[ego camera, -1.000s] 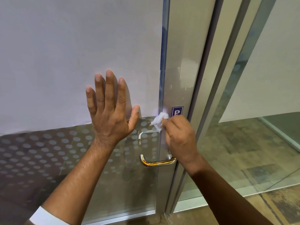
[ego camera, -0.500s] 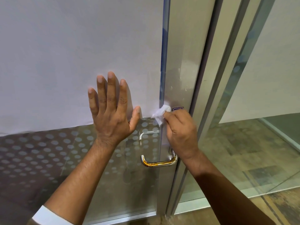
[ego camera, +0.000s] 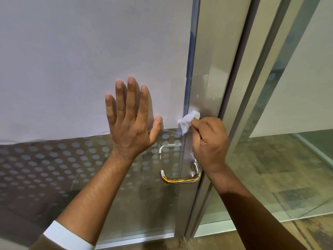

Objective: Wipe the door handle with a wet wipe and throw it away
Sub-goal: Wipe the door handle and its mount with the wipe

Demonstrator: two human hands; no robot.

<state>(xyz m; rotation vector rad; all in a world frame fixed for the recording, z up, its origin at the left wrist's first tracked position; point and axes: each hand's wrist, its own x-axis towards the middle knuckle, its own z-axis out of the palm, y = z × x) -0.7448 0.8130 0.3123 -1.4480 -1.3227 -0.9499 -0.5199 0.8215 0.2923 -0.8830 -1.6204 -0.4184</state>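
Note:
A metal door handle (ego camera: 180,179), curved and stained orange-brown along its lower bar, sticks out from the door's metal edge strip (ego camera: 207,73). My right hand (ego camera: 210,141) pinches a crumpled white wet wipe (ego camera: 188,121) against that strip, above the handle and apart from it. The hand hides the handle's upper mount. My left hand (ego camera: 129,121) lies flat with its fingers spread on the glass door (ego camera: 90,60), left of the wipe, partly on the white sheet covering the glass.
Below the white sheet the glass carries a dotted frosted pattern (ego camera: 45,168), and a second handle (ego camera: 164,148) shows through it. A metal frame (ego camera: 255,87) and a fixed glass panel (ego camera: 288,159) stand to the right. Floor tiles (ego camera: 315,231) show at bottom right.
My right hand has slid the wipe a little upward along the door's edge, covering the small blue sign. The left hand stays pressed on the glass.

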